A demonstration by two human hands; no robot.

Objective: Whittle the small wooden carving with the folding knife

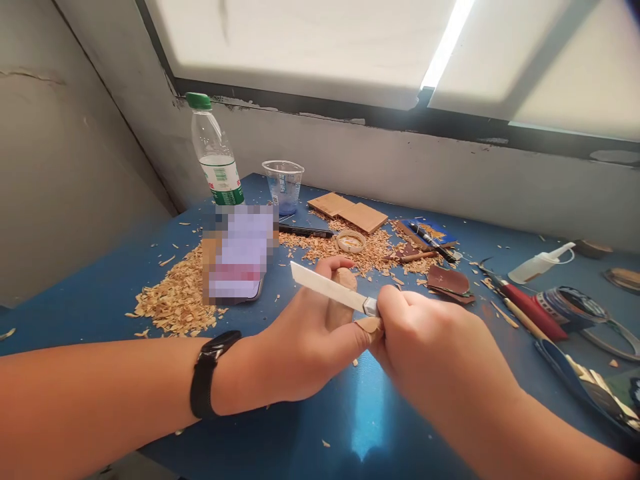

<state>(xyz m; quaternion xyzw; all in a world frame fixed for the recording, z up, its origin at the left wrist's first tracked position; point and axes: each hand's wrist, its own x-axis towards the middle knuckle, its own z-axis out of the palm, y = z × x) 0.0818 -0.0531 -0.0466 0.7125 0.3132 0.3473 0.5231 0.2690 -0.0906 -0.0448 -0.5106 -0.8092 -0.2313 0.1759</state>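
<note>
While the left hand (303,333) curled around the wooden piece (341,307), the right hand (433,333) firmly gripped the knife (327,288).
Held over the blue table (300,440), the wooden piece likely called for short, controlled strokes.

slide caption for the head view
Above a blue table strewn with shavings, the left hand holds a wooden piece and the right hand a knife.

Left of the cup (285,183) on the tabletop (300,443) stands a bottle (217,157); right of it, two boards (351,212) and, farther, a squeeze bottle (533,268); before it, leftward, a phone (241,255); before it, rightward, a knife (325,288).
</note>
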